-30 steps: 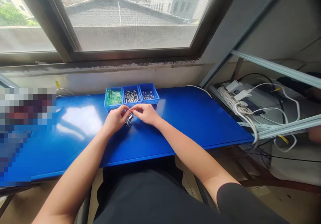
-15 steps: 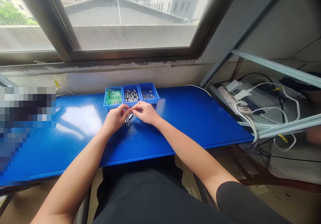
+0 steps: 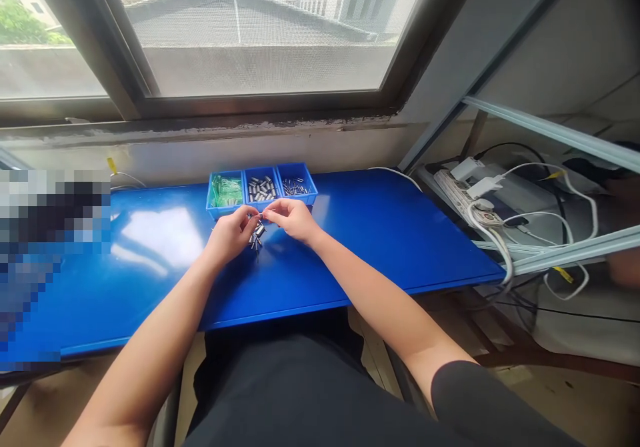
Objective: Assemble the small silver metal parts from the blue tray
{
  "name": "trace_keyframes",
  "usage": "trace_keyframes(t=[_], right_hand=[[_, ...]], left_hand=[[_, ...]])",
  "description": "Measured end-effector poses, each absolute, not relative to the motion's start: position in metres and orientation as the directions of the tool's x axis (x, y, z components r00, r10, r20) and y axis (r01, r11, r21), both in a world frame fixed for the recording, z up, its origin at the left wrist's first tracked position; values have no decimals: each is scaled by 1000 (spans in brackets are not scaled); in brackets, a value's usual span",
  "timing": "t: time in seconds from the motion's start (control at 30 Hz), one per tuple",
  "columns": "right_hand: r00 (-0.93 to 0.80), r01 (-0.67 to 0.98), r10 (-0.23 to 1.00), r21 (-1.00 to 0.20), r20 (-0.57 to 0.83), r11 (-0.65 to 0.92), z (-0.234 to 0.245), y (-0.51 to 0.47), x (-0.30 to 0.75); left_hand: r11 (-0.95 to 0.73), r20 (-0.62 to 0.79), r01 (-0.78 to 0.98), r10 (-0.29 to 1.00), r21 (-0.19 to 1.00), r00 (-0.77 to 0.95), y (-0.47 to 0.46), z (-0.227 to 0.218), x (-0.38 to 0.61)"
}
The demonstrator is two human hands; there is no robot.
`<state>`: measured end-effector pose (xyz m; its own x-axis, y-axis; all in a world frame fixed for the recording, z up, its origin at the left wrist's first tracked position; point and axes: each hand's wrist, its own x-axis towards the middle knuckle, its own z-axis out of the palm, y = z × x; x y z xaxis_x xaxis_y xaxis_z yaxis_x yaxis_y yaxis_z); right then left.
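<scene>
My right hand (image 3: 295, 221) has drawn a little away from my left hand (image 3: 233, 235), opening a slight gap between the fingertips; the rest of the layout looks unchanged apart from a small shift of the view. In front of me is the window (image 3: 270, 67), and below it the broad blue surface (image 3: 380, 247), with a power strip (image 3: 463, 197) well off to my right. Three blue bins (image 3: 312, 199) stand side by side near the far edge: green pieces (image 3: 226, 188) in the left one, short metal cylinders (image 3: 261, 189) in the middle, thin pins (image 3: 296, 187) in the right. Both my hands are pinched, thumb against finger, just on the near side of the bins, over a loose metal pile (image 3: 257, 235) that lies on the surface and is partly covered by my left fingers. Smallest of all is the piece (image 3: 261, 215) my fingertips seem to grasp from either side; it's too tiny and too covered to tell what it is. I'd judge it light, probably stiff, easily dropped, so a gentle fingertip hold at each end suits it. The cylinders look hard and smooth, perhaps slippery, and I'd take them around the middle.
</scene>
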<state>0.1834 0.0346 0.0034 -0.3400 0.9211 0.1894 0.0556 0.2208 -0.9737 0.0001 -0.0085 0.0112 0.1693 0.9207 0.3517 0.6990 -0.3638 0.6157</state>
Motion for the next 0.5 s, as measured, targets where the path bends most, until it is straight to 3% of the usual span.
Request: trace_keyframes(t=[0.5], right_hand=[[-401,160,905,-962,142,222,8,32,185]], left_hand=[[-371,332,665,924,648,193,-7,9,-1]])
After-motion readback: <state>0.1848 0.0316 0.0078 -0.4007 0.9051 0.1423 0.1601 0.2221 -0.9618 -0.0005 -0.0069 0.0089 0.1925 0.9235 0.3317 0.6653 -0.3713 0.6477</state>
